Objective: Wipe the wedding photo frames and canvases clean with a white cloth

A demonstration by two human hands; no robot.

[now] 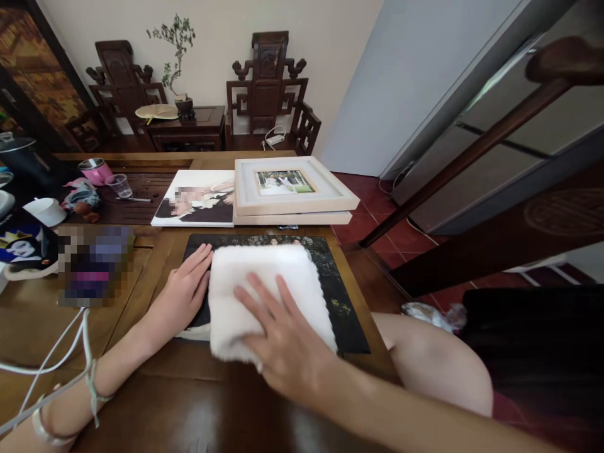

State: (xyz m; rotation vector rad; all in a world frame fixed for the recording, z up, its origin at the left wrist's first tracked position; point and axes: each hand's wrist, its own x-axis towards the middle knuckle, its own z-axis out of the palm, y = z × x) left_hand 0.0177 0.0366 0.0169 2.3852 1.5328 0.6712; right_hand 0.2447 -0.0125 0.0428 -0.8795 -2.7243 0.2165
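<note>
Both hands lie flat with fingers spread — right hand [278, 336] pressing a white folded towel [264, 289] onto a dark glossy photo print [340, 296], left hand [182, 292] beside it on the brown wooden counter [141, 377] — pale wooden picture frames [292, 189] stacked beyond.

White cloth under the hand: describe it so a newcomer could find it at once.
On the wooden table, nearest the person, lies a dark photo panel. The white cloth is spread over it, pressed flat by the right hand. It is the only soft, fluffy thing there; the neighbours are rigid pictures.
</note>
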